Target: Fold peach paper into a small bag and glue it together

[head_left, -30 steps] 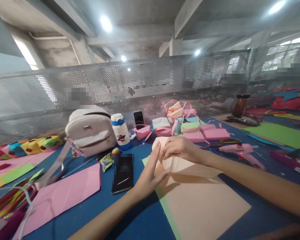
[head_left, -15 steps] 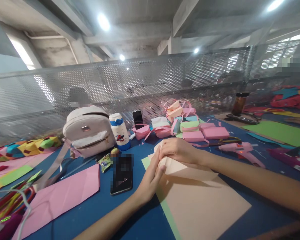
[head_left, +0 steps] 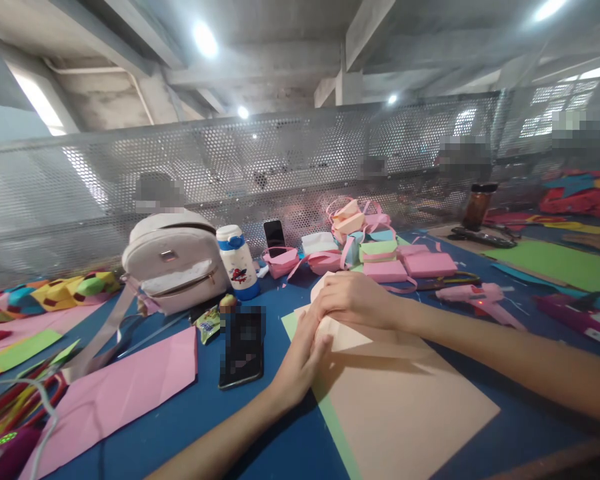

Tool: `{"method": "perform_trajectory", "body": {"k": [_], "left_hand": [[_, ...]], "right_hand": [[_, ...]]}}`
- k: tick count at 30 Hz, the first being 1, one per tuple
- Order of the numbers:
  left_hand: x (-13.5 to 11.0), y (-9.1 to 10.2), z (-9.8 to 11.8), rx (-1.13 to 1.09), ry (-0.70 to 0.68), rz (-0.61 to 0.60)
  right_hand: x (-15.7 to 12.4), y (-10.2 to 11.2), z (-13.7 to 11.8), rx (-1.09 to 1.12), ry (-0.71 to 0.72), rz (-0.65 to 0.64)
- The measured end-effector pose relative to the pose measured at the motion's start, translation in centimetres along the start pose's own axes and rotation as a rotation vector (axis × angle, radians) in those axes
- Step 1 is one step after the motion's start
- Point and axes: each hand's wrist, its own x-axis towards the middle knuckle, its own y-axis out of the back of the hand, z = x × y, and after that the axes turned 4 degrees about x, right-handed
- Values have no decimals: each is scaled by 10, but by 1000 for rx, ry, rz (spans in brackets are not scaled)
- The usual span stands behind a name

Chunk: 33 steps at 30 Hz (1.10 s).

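A folded piece of peach paper is held between my two hands, above a larger flat peach sheet. My left hand presses on its left side, fingers together and thumb toward me. Curled over its top is my right hand, the fingertips meeting those of the left. Part of the folded paper is hidden under the fingers. A light green sheet shows along the left edge of the peach sheet.
Left of my hands lie a phone and pink paper. Behind stand a backpack, a bottle and small paper boxes. A pink glue gun lies right. A perforated metal panel closes the back.
My right hand has shifted slightly over the folded paper, and the paper's right flap sits a little lower. My left hand keeps nearly the same place.
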Motion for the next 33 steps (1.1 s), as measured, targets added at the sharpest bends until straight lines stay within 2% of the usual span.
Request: {"method": "perform_trajectory", "body": {"k": [5,14,25,30,33], "left_hand": [[3,-2,-4,-16,-29,-11],[1,-2,2,-62,-7,-34],[2,-2,3,-147,26,-49],[2,-1,2,-141,29,-31],[2,-1,3,-141,38,-24]], "right_hand": [[3,0,-1,18,10,-41],[10,11,-4,-17,31,-148],[22,20,-1,-40,91,-193],[22,25,1,-18,79,-176],[20,24,-1,-54,82,-87]]}}
